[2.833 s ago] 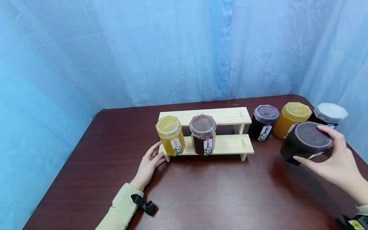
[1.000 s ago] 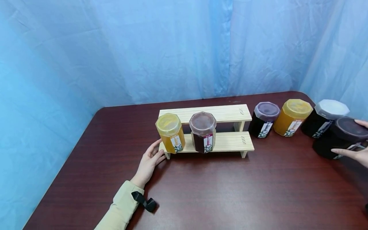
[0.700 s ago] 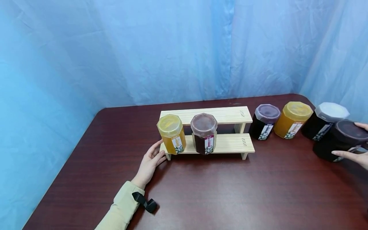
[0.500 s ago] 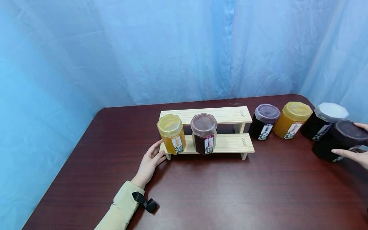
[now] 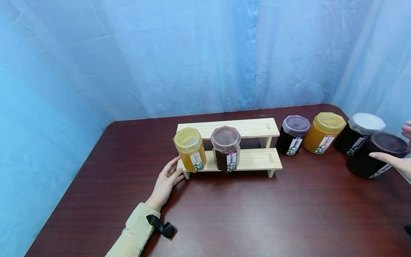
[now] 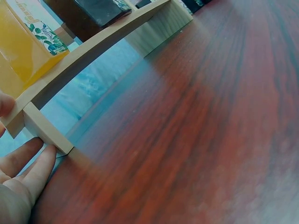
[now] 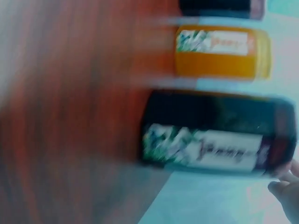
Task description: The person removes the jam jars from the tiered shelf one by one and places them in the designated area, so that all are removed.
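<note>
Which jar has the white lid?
The dark jar just behind the jar nearest the right hand, beside a yellow jar; every other lid is yellow or purplish.

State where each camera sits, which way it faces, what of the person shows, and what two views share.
Head: on the head, facing forward and down over table and rack; shows left hand, right hand (cropped) and left sleeve.
Left wrist: on that wrist, looking low across the table and rack; left fingers show.
Right wrist: on that wrist, facing a dark jar, blurred and sideways; right fingers show.
Shared: head and left wrist show the yellow jar on the rack.
</note>
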`<state>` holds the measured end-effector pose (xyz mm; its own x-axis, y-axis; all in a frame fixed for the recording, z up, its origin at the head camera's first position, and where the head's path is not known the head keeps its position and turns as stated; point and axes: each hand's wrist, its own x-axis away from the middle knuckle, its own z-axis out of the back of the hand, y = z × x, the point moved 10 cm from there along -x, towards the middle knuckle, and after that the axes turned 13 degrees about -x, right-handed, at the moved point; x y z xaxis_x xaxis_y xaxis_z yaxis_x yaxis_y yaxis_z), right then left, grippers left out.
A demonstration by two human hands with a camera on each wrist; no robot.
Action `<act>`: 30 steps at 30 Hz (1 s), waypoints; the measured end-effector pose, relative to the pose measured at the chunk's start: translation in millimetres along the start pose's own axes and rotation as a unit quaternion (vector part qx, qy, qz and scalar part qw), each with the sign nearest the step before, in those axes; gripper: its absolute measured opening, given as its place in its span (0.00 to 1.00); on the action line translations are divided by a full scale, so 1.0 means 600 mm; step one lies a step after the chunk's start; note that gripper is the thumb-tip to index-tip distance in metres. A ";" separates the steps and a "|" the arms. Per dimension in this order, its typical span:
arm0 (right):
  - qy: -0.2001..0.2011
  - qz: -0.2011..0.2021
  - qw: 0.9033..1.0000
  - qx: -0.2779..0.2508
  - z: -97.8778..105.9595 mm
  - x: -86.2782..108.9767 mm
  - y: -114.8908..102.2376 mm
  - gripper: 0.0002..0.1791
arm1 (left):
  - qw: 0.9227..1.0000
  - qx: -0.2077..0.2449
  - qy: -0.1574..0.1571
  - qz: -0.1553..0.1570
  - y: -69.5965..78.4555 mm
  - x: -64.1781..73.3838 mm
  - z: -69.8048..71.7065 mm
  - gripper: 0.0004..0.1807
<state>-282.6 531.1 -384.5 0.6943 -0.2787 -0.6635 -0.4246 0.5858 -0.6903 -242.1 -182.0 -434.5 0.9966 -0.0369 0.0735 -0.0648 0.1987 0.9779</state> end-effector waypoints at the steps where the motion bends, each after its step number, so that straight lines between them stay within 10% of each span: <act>1: -0.004 0.009 1.000 -0.011 -0.006 -0.002 -0.021 0.56 | 1.000 0.001 -0.001 -0.001 0.000 0.000 0.000 0.28; 14: -0.084 -0.005 0.989 -0.119 -0.137 0.021 -0.398 0.49 | 1.000 0.010 -0.006 -0.002 0.001 0.001 -0.001 0.28; 30: -0.219 0.071 0.939 -0.254 -0.328 0.053 -0.529 0.56 | 1.000 0.012 -0.012 0.001 0.000 0.000 -0.002 0.28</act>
<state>-240.4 186.4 -243.2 0.7354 0.1805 -0.6531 -0.6757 0.1237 -0.7267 -242.1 -181.0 -434.8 0.9950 -0.0602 0.0791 -0.0675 0.1753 0.9822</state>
